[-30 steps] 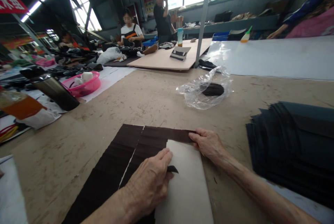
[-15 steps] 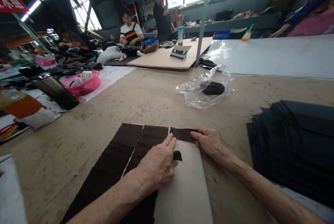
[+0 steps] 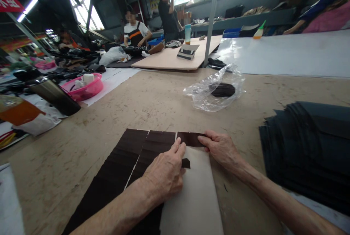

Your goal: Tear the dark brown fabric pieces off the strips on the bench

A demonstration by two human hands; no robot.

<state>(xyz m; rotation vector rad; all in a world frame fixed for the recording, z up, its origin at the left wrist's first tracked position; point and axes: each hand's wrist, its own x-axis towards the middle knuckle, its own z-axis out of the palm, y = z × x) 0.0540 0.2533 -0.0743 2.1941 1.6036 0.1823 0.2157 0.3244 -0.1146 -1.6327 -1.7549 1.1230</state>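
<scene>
A pale board (image 3: 195, 195) lies on the table before me, its left side covered by dark brown pieces (image 3: 120, 169) in rows with thin light gaps between them. Across its top edge runs a dark brown strip (image 3: 191, 139). My right hand (image 3: 220, 149) pinches that strip's right end between thumb and fingers. My left hand (image 3: 166, 173) rests on the board, index and middle fingertips pressing near the strip's left end. From its curled lower fingers pokes the end of another dark strip (image 3: 186, 163); the rest is hidden by the hand.
On the right lies a stack of dark sheets (image 3: 306, 151). A clear plastic bag (image 3: 207, 98) with a dark bundle (image 3: 222, 90) sits ahead. To the left are a pink basin (image 3: 93, 89) and a tilted flask (image 3: 54, 94). A post (image 3: 212, 19) rises behind; several people are beyond.
The strip's right end has come down slightly and lies flatter along the board's top edge. Both hands stay nearly in place. The view has shifted a little.
</scene>
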